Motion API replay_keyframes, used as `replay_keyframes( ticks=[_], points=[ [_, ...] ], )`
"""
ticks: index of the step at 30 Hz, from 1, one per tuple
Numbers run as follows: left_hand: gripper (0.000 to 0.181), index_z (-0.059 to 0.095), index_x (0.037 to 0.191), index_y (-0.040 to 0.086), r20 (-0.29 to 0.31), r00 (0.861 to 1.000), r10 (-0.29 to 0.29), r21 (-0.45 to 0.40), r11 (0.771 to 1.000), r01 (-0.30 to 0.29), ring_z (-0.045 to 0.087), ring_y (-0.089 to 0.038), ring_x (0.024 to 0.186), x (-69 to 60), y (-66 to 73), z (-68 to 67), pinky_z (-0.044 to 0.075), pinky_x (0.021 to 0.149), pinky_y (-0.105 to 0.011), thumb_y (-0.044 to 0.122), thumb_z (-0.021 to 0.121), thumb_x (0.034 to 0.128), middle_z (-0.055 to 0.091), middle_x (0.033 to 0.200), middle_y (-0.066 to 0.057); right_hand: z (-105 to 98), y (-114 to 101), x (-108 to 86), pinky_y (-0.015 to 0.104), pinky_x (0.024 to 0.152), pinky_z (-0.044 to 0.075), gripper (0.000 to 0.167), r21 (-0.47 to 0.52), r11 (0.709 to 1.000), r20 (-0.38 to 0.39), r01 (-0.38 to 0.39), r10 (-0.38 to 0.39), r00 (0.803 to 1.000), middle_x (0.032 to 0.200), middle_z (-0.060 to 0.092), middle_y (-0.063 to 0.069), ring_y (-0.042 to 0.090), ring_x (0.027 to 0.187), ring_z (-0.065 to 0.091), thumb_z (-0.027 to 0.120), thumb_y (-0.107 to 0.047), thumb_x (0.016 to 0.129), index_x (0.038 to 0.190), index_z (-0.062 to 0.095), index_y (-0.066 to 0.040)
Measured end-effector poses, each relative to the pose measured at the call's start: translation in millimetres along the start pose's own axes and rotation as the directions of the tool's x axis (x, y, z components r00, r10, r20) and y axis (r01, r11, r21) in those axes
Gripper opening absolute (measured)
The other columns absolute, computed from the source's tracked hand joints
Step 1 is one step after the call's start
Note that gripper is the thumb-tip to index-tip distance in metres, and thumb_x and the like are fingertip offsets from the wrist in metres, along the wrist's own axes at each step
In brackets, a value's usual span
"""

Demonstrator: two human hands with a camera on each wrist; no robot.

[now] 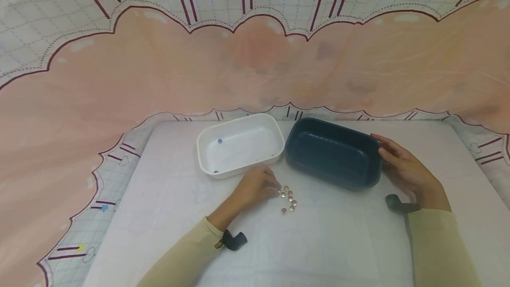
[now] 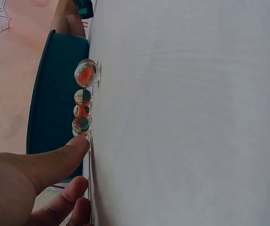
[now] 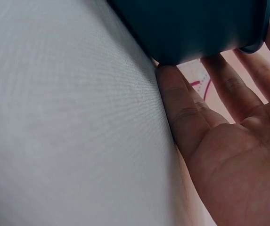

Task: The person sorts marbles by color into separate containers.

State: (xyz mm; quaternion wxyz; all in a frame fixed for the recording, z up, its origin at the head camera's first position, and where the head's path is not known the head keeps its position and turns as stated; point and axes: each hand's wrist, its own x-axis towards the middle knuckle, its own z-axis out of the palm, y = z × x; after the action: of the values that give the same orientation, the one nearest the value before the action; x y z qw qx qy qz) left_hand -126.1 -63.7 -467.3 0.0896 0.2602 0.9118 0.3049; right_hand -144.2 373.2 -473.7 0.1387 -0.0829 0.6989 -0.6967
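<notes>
Several clear glass marbles (image 1: 294,203) lie loose on the white worktop (image 1: 338,242) just beside the left hand (image 1: 255,185), its thumb against the nearest one and a narrow gap between thumb and fingers. The right hand (image 1: 410,172) rests extended fingers against the near end of a dark blue tub (image 1: 330,156), just beside a white tub (image 1: 247,145).

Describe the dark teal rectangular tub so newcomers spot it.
On the white table, look beyond the round glass marbles. In the head view, the dark teal rectangular tub stands to their right, the person's right hand touching its outer end. Dark colour sets it apart from the white rectangular tub beside it.
</notes>
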Motion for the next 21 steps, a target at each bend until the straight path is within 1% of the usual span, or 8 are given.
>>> replay_keyframes(
  ticks=[4,8,12,17,21],
  points=[
    [0.013,0.081,0.1,0.017,0.002,1.0,-0.01,-0.009,1.0,0.01,0.06,-0.013,0.1,-0.4,1.1,-1.5,0.05,0.093,-0.033,0.019,0.081,0.0867,0.067,0.101,0.005,0.3,-0.8,0.4,0.007,0.097,0.042,0.056,-0.017,1.0,-0.012,-0.01,0.01,1.0,0.152,0.038,-0.008,-0.009,0.128,0.047,0.047,-0.016,0.11,0.162,0.028,-0.018],
    [0.012,0.081,0.098,0.016,0.005,1.0,-0.012,-0.023,1.0,0.013,0.06,-0.013,0.099,-0.7,1.8,-2.8,0.05,0.093,-0.033,0.019,0.081,0.0866,0.067,0.1,0.005,0.9,-1.1,0.7,0.007,0.097,0.042,0.056,-0.027,0.999,-0.035,-0.031,0.03,0.999,0.151,0.039,-0.011,-0.01,0.128,0.048,0.048,-0.018,0.109,0.162,0.028,-0.019],
    [0.011,0.08,0.097,0.017,0.005,1.0,-0.014,-0.034,0.999,0.014,0.06,-0.013,0.099,-0.9,2.0,-3.7,0.05,0.093,-0.034,0.019,0.081,0.0865,0.067,0.099,0.005,1.0,-0.8,0.7,0.007,0.097,0.042,0.056,-0.024,0.999,-0.037,-0.035,0.034,0.999,0.15,0.04,-0.011,-0.009,0.128,0.048,0.048,-0.018,0.109,0.162,0.028,-0.019],
    [0.01,0.08,0.097,0.016,0.006,1.0,-0.017,-0.059,0.998,0.017,0.062,-0.014,0.1,-1.0,2.6,-4.5,0.051,0.095,-0.035,0.02,0.08,0.0878,0.071,0.099,0.004,0.9,-0.9,0.6,0.006,0.097,0.042,0.056,-0.05,0.998,-0.04,-0.037,0.035,0.999,0.151,0.039,-0.01,-0.01,0.128,0.048,0.048,-0.019,0.109,0.162,0.028,-0.019],
    [0.009,0.08,0.096,0.018,-0.006,1.0,0.01,-0.053,0.999,-0.01,0.064,-0.013,0.1,-1.6,2.1,-5.3,0.052,0.095,-0.034,0.022,0.078,0.0895,0.074,0.098,0.006,0.9,-0.4,0.0,0.006,0.097,0.042,0.056,-0.063,0.997,-0.048,-0.039,0.036,0.998,0.15,0.04,-0.011,-0.01,0.127,0.047,0.048,-0.019,0.109,0.162,0.028,-0.019]
  ],
)
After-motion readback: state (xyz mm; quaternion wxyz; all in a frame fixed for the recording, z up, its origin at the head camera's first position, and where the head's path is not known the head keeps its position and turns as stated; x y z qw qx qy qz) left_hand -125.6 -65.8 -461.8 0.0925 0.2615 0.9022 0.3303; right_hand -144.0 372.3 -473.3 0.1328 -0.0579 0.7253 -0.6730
